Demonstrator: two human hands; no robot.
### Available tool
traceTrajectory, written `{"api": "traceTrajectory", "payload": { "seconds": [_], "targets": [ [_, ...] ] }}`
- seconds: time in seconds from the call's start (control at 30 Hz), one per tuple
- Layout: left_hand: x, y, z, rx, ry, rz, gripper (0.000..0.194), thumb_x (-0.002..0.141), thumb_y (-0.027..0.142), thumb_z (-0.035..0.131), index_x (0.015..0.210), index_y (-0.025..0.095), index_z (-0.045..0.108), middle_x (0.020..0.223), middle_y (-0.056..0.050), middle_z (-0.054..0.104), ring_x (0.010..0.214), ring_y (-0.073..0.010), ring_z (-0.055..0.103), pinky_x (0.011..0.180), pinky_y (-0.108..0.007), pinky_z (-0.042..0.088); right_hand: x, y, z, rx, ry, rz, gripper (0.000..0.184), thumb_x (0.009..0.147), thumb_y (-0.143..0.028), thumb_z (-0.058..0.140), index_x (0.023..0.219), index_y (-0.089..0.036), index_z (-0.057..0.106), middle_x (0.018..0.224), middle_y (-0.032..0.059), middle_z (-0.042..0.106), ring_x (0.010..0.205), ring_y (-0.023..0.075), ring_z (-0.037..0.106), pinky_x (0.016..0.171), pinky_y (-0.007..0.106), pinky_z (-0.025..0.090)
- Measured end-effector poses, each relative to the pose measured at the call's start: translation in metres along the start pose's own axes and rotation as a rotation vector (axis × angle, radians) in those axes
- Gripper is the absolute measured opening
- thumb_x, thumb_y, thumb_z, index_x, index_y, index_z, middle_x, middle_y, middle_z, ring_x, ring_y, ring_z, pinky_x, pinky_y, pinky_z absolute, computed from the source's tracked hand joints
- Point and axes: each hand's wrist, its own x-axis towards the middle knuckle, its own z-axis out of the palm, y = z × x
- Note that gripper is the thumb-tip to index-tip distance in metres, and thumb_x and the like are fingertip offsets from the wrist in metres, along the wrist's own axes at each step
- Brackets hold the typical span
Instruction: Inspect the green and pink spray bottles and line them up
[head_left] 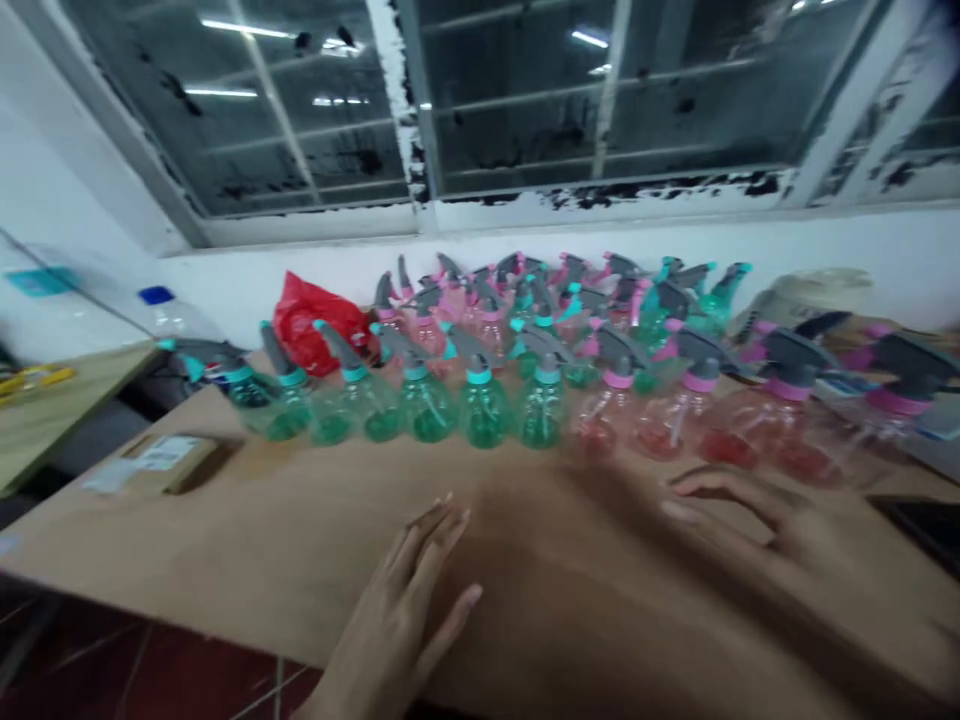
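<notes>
My left hand (405,590) hovers low over the brown table (300,530), palm down, fingers stretched and thumb apart, with nothing in it. To the right, my right hand (757,530) is slightly blurred; its thumb and forefinger are curved with a gap between them, and no object shows there. In front of both hands runs a row of spray bottles. Those on the left, such as the green spray bottle (484,412), have turquoise collars and grey triggers. On the right stand pink ones, the pink spray bottle (664,425) among them, nearest my right hand.
Behind the row, more spray bottles (491,325) crowd against the wall. A red plastic bag (319,325) lies back left, a small cardboard box (169,462) front left. A dark flat object (926,530) sits at the right edge. Windows (615,90) rise behind the table.
</notes>
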Motion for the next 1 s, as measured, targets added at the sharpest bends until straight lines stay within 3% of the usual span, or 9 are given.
{"api": "traceTrajectory", "payload": {
  "seconds": [0.1,0.2,0.3,0.43,0.57,0.67,0.83,1.0],
  "targets": [
    [-0.023,-0.017,-0.025,-0.028,0.038,-0.135,0.048,0.097,0.036,0.045,0.143,0.037,0.031,0.144,-0.003,0.041,0.125,-0.0254,0.050,0.101,-0.043,0.045,0.016,-0.054,0.043,0.152,-0.285,-0.139,0.019,0.087,-0.045,0.054,0.090,-0.028,0.063,0.095,0.0005,0.071,0.091,0.0194,0.068,0.081,0.034,0.053],
    [-0.041,-0.040,-0.044,-0.067,0.094,-0.257,0.042,0.096,0.037,0.048,0.137,0.035,0.039,0.139,-0.004,0.046,0.122,-0.0255,0.051,0.101,-0.044,0.044,0.024,-0.103,0.083,0.265,-0.501,-0.322,0.010,0.087,-0.033,0.058,0.092,-0.026,0.062,0.097,-0.0002,0.068,0.093,0.0159,0.065,0.083,0.031,0.051],
    [-0.050,-0.076,-0.058,-0.131,0.224,-0.353,0.033,0.095,0.037,0.048,0.127,0.030,0.048,0.128,-0.006,0.055,0.116,-0.0257,0.057,0.096,-0.044,0.048,0.027,-0.142,0.120,0.351,-0.600,-0.455,0.008,0.087,-0.028,0.059,0.093,-0.024,0.061,0.098,0.0010,0.066,0.092,0.0153,0.064,0.082,0.031,0.050],
    [-0.041,-0.143,-0.074,-0.166,0.462,-0.467,0.030,0.088,0.042,0.053,0.111,0.023,0.056,0.115,-0.008,0.062,0.107,-0.0259,0.061,0.089,-0.042,0.051,0.027,-0.173,0.161,0.433,-0.645,-0.557,0.006,0.087,-0.026,0.060,0.091,-0.022,0.062,0.097,0.0025,0.066,0.091,0.0164,0.064,0.083,0.032,0.051],
    [-0.010,-0.214,-0.094,-0.114,0.591,-0.553,0.036,0.087,0.041,0.052,0.115,0.019,0.051,0.117,-0.013,0.058,0.111,-0.0278,0.058,0.085,-0.042,0.051,0.019,-0.183,0.185,0.465,-0.674,-0.612,0.005,0.088,-0.024,0.058,0.090,-0.021,0.062,0.100,0.0041,0.066,0.091,0.0166,0.065,0.082,0.032,0.052],
    [0.016,-0.247,-0.107,-0.062,0.606,-0.580,0.044,0.082,0.039,0.063,0.118,0.018,0.049,0.121,-0.013,0.056,0.112,-0.0294,0.056,0.087,-0.043,0.049,0.010,-0.180,0.191,0.455,-0.687,-0.639,0.003,0.087,-0.021,0.059,0.087,-0.021,0.062,0.099,0.0042,0.067,0.089,0.0163,0.065,0.079,0.030,0.054],
    [0.045,-0.265,-0.111,-0.012,0.544,-0.576,0.060,0.074,0.038,0.073,0.123,0.015,0.047,0.122,-0.015,0.056,0.116,-0.0313,0.053,0.095,-0.043,0.041,0.002,-0.168,0.188,0.434,-0.669,-0.668,0.002,0.084,-0.023,0.062,0.087,-0.022,0.061,0.100,0.0045,0.068,0.093,0.0172,0.067,0.081,0.029,0.055],
    [0.052,-0.273,-0.106,0.007,0.519,-0.577,0.069,0.073,0.039,0.075,0.127,0.011,0.043,0.122,-0.019,0.055,0.116,-0.0320,0.053,0.096,-0.042,0.039,0.003,-0.163,0.178,0.376,-0.630,-0.720,0.003,0.085,-0.024,0.061,0.088,-0.022,0.060,0.100,0.0050,0.069,0.094,0.0187,0.068,0.080,0.030,0.057]
  ]
}}
